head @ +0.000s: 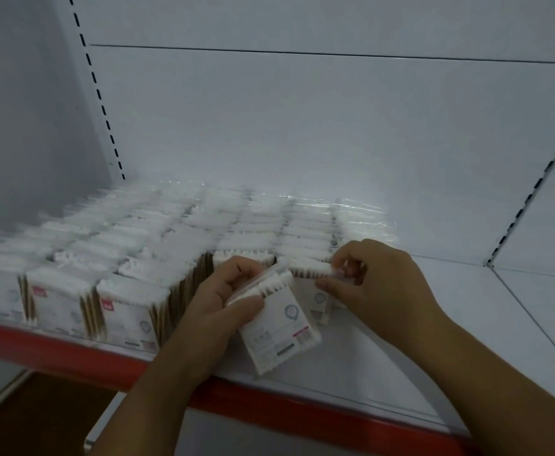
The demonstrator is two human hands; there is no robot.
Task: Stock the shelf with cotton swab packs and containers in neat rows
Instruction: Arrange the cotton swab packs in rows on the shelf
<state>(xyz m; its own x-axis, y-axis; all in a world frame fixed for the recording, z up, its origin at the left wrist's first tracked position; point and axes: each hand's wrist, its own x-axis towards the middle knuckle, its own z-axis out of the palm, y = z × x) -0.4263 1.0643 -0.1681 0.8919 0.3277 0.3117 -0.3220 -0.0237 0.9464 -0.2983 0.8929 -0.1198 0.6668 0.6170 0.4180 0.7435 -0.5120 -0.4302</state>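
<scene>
Several rows of clear cotton swab packs (131, 258) stand upright on the white shelf (467, 340), filling its left and middle. My left hand (223, 297) grips the top of one tilted pack (279, 327) near the shelf's front edge. My right hand (378, 284) pinches the top corner of another pack (312, 269), which stands at the front of a row just behind the tilted one.
A red strip (72, 353) runs along the shelf's front edge. The right part of the shelf is bare white. Slotted uprights (102, 103) flank the white back panel. A lower shelf edge and dark floor (39, 416) show below left.
</scene>
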